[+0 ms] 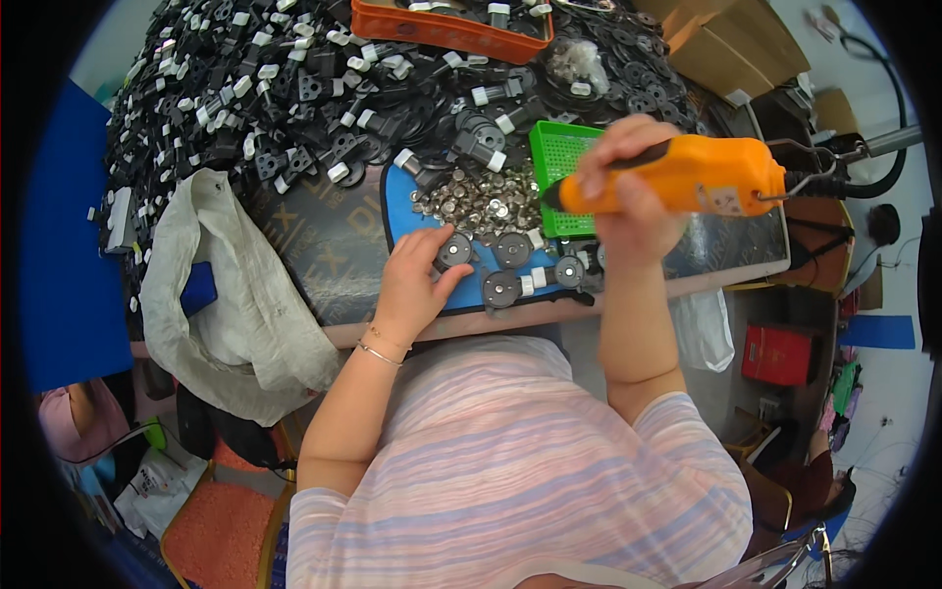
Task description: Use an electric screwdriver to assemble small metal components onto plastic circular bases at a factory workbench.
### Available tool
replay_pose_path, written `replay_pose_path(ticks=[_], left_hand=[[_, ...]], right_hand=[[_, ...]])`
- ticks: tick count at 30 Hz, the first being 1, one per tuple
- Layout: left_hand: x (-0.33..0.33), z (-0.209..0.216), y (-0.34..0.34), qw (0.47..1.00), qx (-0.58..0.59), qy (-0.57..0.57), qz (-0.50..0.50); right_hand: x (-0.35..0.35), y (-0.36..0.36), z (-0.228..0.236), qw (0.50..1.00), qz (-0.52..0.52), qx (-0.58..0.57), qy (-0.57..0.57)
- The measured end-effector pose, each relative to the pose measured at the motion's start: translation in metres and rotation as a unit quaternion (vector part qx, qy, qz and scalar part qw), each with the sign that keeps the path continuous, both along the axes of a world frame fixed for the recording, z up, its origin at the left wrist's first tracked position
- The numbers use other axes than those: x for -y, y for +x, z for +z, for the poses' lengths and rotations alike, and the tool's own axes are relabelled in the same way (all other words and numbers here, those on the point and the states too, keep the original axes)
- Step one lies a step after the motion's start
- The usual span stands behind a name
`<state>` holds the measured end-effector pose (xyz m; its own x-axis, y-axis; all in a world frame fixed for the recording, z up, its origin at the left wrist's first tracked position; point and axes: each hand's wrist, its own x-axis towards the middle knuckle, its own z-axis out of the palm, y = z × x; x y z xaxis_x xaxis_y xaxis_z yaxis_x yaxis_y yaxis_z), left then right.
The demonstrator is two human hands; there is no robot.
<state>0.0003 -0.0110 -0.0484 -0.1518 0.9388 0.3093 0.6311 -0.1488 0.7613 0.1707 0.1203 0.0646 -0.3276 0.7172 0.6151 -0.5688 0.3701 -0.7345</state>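
My right hand (643, 211) is wrapped round an orange electric screwdriver (721, 175), held sideways above the bench with its black nose pointing left. My left hand (410, 285) rests on the blue mat (400, 196), thumb and forefinger on either side of a round black plastic part (454, 249). Beside it lie similar round parts, one of them (511, 250) just to the right and another (501, 290) nearer the front edge. A heap of small shiny metal pieces (481, 201) sits behind them. The screwdriver's nose overlaps a green perforated basket (551, 162).
Black parts with white ends (285, 98) are piled across the back left. An orange tray (461, 34) stands at the back, a cardboard box (736, 49) at the back right. A whitish cloth sack (167, 285) hangs over the front left edge. The screwdriver's cable (883, 177) runs right.
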Motion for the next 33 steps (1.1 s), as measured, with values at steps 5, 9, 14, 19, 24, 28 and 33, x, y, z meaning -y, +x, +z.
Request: replay_pose_path(ticks=[5,9,14,19,24,28,33], left_hand=[[0.001,-0.001,0.0,1.0,-0.013,0.011,0.002],[0.001,0.001,0.0,1.0,-0.01,0.0,-0.001],[-0.001,0.001,0.001,1.0,-0.008,0.002,0.0],[0.0,0.001,0.001,1.0,-0.014,0.002,0.001],[0.0,0.001,0.0,1.0,-0.013,0.003,0.002],[0.0,-0.001,0.0,1.0,-0.015,0.008,0.001],[0.0,0.0,0.0,1.0,-0.013,0.006,0.0]], right_hand=[[-0.024,0.039,-0.022,0.988,-0.141,-0.004,-0.066],[-0.031,0.042,-0.034,0.985,-0.161,-0.007,-0.054],[-0.038,0.041,-0.037,0.986,-0.156,-0.023,-0.063],[-0.039,0.042,-0.037,0.987,-0.15,-0.021,-0.062],[-0.038,0.04,-0.037,0.987,-0.142,-0.028,-0.075],[-0.039,0.038,-0.037,0.987,-0.138,-0.03,-0.077],[-0.039,0.04,-0.036,0.984,-0.155,-0.031,-0.078]])
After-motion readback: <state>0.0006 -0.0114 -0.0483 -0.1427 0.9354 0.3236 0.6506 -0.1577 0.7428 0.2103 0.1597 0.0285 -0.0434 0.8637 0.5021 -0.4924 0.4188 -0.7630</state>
